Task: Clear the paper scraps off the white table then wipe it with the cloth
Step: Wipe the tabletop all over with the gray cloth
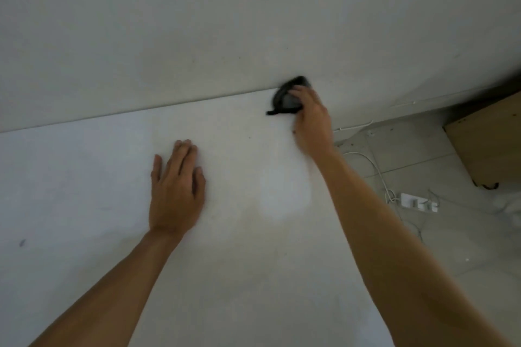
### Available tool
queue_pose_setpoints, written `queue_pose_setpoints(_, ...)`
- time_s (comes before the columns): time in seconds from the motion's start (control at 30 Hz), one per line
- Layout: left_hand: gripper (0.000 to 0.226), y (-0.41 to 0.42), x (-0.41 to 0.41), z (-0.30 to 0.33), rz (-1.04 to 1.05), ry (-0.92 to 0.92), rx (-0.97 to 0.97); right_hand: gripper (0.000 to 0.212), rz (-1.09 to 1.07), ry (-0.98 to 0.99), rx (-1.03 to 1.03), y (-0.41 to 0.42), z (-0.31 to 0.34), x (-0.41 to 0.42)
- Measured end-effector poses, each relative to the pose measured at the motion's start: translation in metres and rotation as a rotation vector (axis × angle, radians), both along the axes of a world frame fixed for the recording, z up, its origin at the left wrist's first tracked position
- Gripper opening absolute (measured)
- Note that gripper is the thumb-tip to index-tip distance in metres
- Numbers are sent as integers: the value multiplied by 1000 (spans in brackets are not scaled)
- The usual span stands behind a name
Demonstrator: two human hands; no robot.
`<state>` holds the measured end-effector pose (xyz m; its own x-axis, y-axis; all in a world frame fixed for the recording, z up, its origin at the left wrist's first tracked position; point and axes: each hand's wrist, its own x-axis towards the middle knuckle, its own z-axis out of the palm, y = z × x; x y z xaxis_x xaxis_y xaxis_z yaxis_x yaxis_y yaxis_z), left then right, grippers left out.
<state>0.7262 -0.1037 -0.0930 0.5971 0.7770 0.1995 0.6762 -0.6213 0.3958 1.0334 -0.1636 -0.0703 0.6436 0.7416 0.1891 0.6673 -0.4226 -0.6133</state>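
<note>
Black and bunched, the cloth point(287, 97) sits at the far edge of the table point(239, 248), right where the top meets the wall point(197, 22). We hold it with our right hand point(311, 118): the fingers curl over its near side and press it down onto the surface, so most of the wad shows beyond the fingertips. A thin tail of fabric pokes out to the left, lying on the table. The cloth is blurred, so we cannot make out its folds.

Our left hand point(176, 191) lies flat on the table, well apart from the cloth, nearer us and to the left. Its fingers are straight and close together, thumb spread out, palm down, holding nothing.

The tabletop is white with a faint yellowish patch between our arms, a pale oval spot near the right forearm, and a small dark mark point(22, 243) at the left.

Past the table's right edge, on the tiled floor point(451, 248), we see a white power strip point(418, 202) with cables and a wooden cabinet point(490, 138).
</note>
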Motion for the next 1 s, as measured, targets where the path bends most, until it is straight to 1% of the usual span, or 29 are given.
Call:
queue_pose_setpoints(0.07,47,-1,1,1,-63,12,28,59,-346,149,-112,-10,8,5)
queue_pose_setpoints(0.1,47,-1,1,1,-77,10,33,61,-451,153,-115,-11,12,-1)
queue_pose_setpoints(0.13,47,-1,1,0,-82,5,30,66,-435,111,-68,-10,17,-15)
queue_pose_setpoints(0.2,46,-1,1,0,-83,-17,11,71,-184,11,69,1,21,-56)
queue_pose_setpoints(0.23,45,-1,1,0,-76,-38,-9,70,-55,-22,114,7,21,-81)
queue_pose_setpoints(0.3,42,-2,0,4,-40,-114,-72,64,85,1,143,17,23,-131)
queue_pose_setpoints(0.4,39,-1,-13,17,21,-254,-125,58,127,93,195,21,31,-181)
queue_pose_setpoints(0.47,42,5,-38,26,59,-292,-106,56,114,108,229,22,38,-195)
queue_pose_setpoints(0.53,45,16,-75,33,126,-293,-72,55,102,134,268,28,47,-209)
queue_pose_setpoints(0.63,47,38,-140,41,233,-221,-33,54,154,163,338,46,68,-253)
queue_pose_setpoints(0.7,48,51,-184,42,295,-96,-23,55,235,173,391,65,78,-295)
queue_pose_setpoints(0.77,45,60,-227,39,332,36,5,59,328,202,370,81,79,-342)
queue_pose_setpoints(0.87,43,64,-275,34,368,164,21,65,463,274,200,93,63,-407)
queue_pose_setpoints(0.9,42,64,-286,33,378,193,14,63,516,277,131,96,53,-424)
queue_pose_setpoints(0.93,42,64,-293,30,383,224,5,58,560,254,58,98,43,-437)
queue_pose_setpoints(1.0,38,63,-305,25,381,271,1,49,623,139,-80,104,22,-455)
